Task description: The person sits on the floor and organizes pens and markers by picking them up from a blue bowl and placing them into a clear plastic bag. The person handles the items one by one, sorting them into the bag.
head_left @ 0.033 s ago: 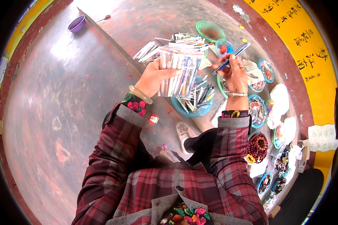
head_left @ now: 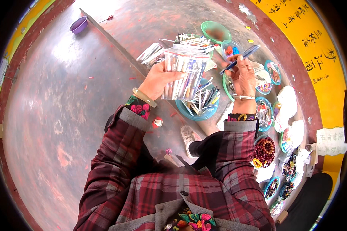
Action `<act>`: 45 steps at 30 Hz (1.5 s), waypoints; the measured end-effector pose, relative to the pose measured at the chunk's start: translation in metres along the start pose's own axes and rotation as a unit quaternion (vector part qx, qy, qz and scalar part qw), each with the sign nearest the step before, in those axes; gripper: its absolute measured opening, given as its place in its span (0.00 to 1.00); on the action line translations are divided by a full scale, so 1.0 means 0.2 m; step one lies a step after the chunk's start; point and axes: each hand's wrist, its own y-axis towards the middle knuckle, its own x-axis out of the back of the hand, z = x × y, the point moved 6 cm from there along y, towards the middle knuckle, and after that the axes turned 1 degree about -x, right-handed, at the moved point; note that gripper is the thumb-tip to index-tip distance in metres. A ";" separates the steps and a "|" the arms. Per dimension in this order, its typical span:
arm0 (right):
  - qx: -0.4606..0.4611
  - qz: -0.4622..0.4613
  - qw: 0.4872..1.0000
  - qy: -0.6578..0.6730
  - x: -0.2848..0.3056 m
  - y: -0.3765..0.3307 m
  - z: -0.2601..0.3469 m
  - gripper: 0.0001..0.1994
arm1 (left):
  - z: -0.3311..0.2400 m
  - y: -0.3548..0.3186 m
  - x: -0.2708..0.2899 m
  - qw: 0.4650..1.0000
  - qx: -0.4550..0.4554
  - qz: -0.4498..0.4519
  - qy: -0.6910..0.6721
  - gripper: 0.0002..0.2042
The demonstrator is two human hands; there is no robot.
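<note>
While the left hand (head_left: 157,81) gripped a clear bag of pens (head_left: 186,75) upright above the blue bowl (head_left: 198,109) of loose pens, the right hand (head_left: 243,75) pinched a single blue pen (head_left: 240,59) (tilted, tip toward the bag). The step looked like filling the bag; next, that pen would need lining up with the bag's open top.

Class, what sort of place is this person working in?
Probably a ground-level street stall: small bowls of trinkets line a yellow wall, a bowl of pens sits on the floor, and wooden bead strings lie nearby.
</note>
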 end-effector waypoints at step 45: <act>0.077 0.068 0.991 -0.083 -0.18 -0.05 0.08 0.35 | 0.16 -0.02 -0.01 0.986 0.141 0.067 0.061 0.17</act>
